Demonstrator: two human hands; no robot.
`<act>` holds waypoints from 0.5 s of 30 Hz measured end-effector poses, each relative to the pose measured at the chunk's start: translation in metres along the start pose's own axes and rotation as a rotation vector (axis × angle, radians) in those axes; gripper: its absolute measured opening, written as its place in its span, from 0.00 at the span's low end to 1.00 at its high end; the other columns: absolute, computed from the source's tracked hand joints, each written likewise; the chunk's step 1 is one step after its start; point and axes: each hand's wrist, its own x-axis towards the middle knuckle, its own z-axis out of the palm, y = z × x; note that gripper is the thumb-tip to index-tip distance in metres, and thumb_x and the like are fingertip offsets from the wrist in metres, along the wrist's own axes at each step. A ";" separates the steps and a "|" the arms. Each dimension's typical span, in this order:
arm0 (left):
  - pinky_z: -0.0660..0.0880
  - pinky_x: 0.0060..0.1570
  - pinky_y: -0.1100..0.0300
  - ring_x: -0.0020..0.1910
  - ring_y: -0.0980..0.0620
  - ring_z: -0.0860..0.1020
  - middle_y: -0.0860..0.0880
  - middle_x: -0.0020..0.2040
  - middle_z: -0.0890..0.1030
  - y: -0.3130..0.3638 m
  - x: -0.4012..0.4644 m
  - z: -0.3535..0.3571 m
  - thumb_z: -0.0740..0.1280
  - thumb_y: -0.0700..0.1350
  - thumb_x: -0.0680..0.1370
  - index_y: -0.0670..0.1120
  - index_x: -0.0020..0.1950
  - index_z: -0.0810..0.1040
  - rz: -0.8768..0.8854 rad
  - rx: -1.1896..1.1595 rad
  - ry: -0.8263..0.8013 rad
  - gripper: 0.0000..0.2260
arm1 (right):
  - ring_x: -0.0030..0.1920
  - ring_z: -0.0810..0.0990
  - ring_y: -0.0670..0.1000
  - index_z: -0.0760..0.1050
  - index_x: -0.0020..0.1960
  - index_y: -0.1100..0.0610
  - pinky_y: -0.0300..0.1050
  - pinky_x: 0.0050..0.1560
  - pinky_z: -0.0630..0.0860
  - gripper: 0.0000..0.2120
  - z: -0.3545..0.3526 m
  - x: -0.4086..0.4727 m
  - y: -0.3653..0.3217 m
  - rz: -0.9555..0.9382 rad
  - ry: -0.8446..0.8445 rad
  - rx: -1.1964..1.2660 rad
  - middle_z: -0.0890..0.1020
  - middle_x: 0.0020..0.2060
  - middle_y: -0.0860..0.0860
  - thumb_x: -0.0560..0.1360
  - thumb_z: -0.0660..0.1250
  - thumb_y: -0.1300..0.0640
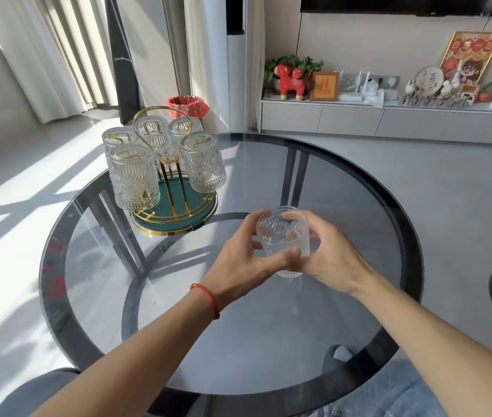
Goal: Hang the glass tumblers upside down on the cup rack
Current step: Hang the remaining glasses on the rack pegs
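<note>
Head view, both hands' grip clamped on one tumbler, left hand, right hand, base hidden

Bare glass table lies open toward the rack, crowded by 5 hung tumblers.

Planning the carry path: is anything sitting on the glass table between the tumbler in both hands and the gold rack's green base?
Nothing: in the head view, the round smoked-glass table is bare between the ribbed clear tumbler and the gold-wire cup rack.
</note>
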 end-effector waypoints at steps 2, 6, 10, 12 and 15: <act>0.76 0.50 0.70 0.53 0.64 0.81 0.60 0.53 0.82 0.003 0.000 -0.009 0.77 0.63 0.63 0.58 0.62 0.73 0.022 0.044 0.089 0.30 | 0.58 0.82 0.37 0.74 0.67 0.38 0.36 0.52 0.80 0.35 0.013 0.003 -0.009 -0.048 -0.030 0.019 0.84 0.56 0.35 0.63 0.83 0.51; 0.85 0.45 0.48 0.53 0.50 0.84 0.50 0.53 0.83 0.002 0.002 -0.039 0.80 0.58 0.59 0.52 0.58 0.75 -0.098 -0.169 0.188 0.31 | 0.64 0.80 0.41 0.68 0.75 0.43 0.44 0.62 0.78 0.40 0.027 0.012 -0.023 0.022 -0.070 0.144 0.81 0.64 0.41 0.68 0.82 0.43; 0.84 0.50 0.38 0.55 0.44 0.84 0.39 0.60 0.79 0.002 0.000 -0.070 0.79 0.50 0.60 0.41 0.63 0.71 -0.209 -0.536 0.174 0.36 | 0.62 0.84 0.56 0.64 0.79 0.53 0.61 0.67 0.77 0.34 0.048 0.019 -0.044 0.274 -0.163 0.655 0.78 0.70 0.54 0.78 0.68 0.43; 0.82 0.54 0.37 0.57 0.42 0.83 0.37 0.59 0.79 0.001 -0.001 -0.081 0.77 0.46 0.61 0.40 0.65 0.71 -0.232 -0.621 0.158 0.35 | 0.61 0.83 0.64 0.68 0.77 0.57 0.67 0.66 0.76 0.26 0.064 0.022 -0.053 0.279 -0.171 0.793 0.80 0.68 0.61 0.82 0.62 0.47; 0.81 0.59 0.42 0.60 0.44 0.82 0.36 0.64 0.79 -0.006 -0.003 -0.097 0.74 0.43 0.66 0.41 0.66 0.74 -0.199 -0.551 0.121 0.29 | 0.67 0.80 0.63 0.73 0.73 0.58 0.61 0.62 0.80 0.20 0.077 0.026 -0.062 0.195 -0.058 0.839 0.80 0.68 0.61 0.84 0.62 0.51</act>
